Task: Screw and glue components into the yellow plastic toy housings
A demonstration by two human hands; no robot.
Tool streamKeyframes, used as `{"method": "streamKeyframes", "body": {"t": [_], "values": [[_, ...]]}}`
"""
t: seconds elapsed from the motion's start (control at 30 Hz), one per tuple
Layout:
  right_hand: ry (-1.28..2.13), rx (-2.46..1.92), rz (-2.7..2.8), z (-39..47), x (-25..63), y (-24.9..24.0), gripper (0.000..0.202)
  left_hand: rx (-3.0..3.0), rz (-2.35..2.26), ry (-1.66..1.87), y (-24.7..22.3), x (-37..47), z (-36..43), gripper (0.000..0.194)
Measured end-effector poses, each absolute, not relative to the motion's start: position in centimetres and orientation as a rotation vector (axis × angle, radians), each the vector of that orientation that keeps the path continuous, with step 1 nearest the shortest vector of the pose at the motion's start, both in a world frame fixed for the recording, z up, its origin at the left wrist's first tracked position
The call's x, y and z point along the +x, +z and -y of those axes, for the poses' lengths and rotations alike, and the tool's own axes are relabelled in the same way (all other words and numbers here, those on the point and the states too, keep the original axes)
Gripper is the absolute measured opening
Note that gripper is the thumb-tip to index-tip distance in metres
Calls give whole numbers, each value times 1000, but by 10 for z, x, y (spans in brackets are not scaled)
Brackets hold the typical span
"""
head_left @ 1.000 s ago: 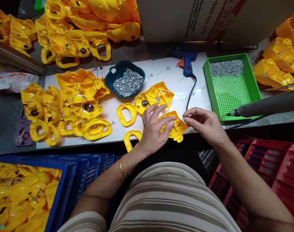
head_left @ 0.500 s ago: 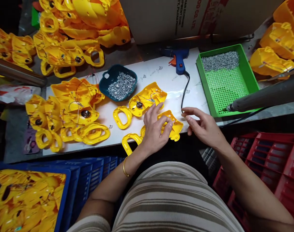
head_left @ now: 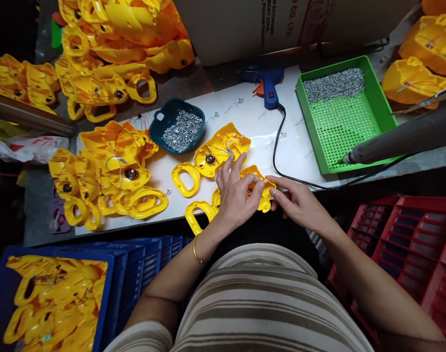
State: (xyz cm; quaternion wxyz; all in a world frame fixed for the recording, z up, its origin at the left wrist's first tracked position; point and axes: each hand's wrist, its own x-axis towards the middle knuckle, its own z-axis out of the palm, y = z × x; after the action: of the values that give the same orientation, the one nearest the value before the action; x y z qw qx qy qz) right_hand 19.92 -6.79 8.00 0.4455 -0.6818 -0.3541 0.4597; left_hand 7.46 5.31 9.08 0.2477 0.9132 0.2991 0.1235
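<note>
My left hand point(head_left: 237, 193) lies over a yellow plastic shell half point(head_left: 264, 201) with a loop handle at the table's front edge. Its thumb and index finger are pinched together above the shell; what they hold, if anything, is hidden. My right hand point(head_left: 294, 200) has its thumb and index finger closed on the right end of that shell. Just beyond is a second yellow shell half point(head_left: 223, 144), lying open side up, with wires and a round metal part inside.
A dark teal bowl point(head_left: 157, 134) of small screws stands behind the shells. A blue glue gun point(head_left: 270, 90) trails a black cord. At right is a green basket point(head_left: 388, 115) with metal pieces, below a grey bar point(head_left: 402, 137). Yellow shells point(head_left: 115, 166) are piled at left.
My right hand has moved left, from beside the black cord to the shell's right end. My left hand stays pinched over the shell. The cord now lies lower along the table edge.
</note>
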Motion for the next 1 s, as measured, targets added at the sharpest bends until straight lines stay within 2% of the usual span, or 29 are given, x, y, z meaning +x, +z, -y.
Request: {"method": "streamKeyframes", "body": {"t": [0.27, 0.47, 0.57, 0.8, 1.0], "values": [[1216, -1520, 606, 62, 197, 73, 54, 2480, -780, 307, 90, 76, -57, 12], [1357, -1487, 639, 47, 203, 79, 39, 2482, -770, 347, 89, 72, -55, 12], [1406, -1484, 563, 46, 201, 85, 37, 2475, -747, 397, 92, 66, -51, 12], [1504, -1293, 519, 50, 187, 86, 49, 2364, -659, 463, 96, 47, -46, 11], [1541, -1299, 569, 52, 179, 88, 59, 2311, -556, 316, 106, 31, -60, 6]]}}
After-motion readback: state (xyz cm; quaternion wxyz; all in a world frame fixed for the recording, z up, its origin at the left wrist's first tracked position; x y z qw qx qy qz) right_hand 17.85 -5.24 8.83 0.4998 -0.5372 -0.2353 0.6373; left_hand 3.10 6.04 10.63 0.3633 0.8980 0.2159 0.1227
